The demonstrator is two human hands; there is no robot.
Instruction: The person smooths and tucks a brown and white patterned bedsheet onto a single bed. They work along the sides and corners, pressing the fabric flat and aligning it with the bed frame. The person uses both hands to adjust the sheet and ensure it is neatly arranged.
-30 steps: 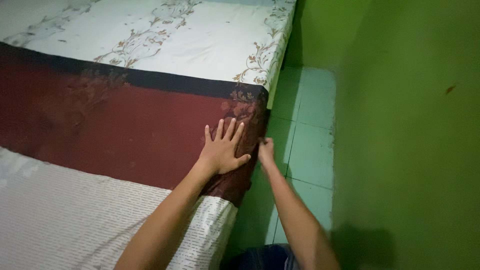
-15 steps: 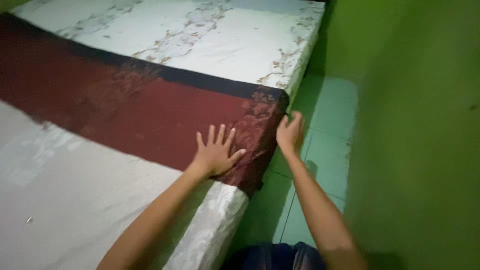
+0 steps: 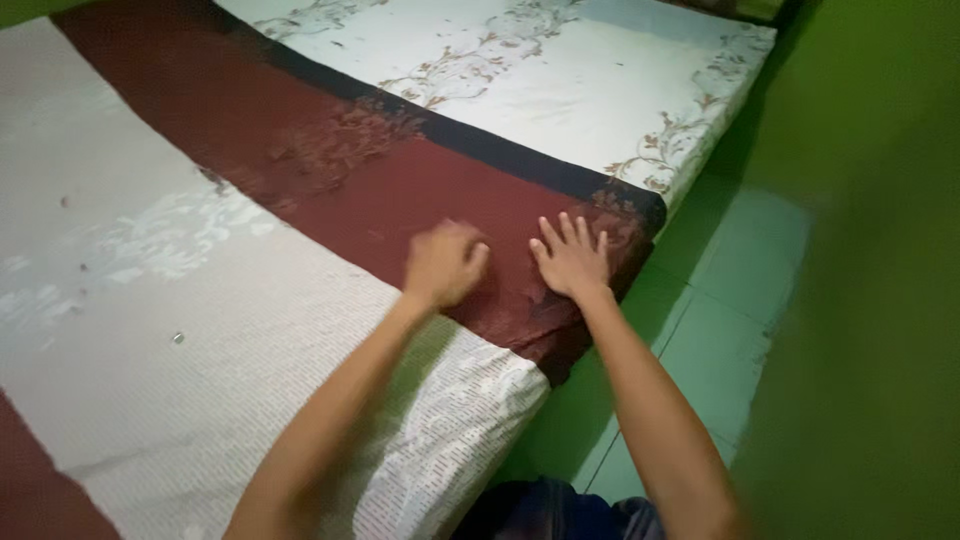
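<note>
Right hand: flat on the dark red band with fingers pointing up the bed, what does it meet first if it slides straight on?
The right hand would first cross the black stripe bordering the dark red band, then the pale floral sheet. Nothing raised appears to lie in that line.

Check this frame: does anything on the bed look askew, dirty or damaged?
Mostly tidy. A few small dark specks lie on the pale band of the sheet. The dark red band bunches into folds at the mattress edge, below the right hand. The left hand is blurred. No tears show.
</note>
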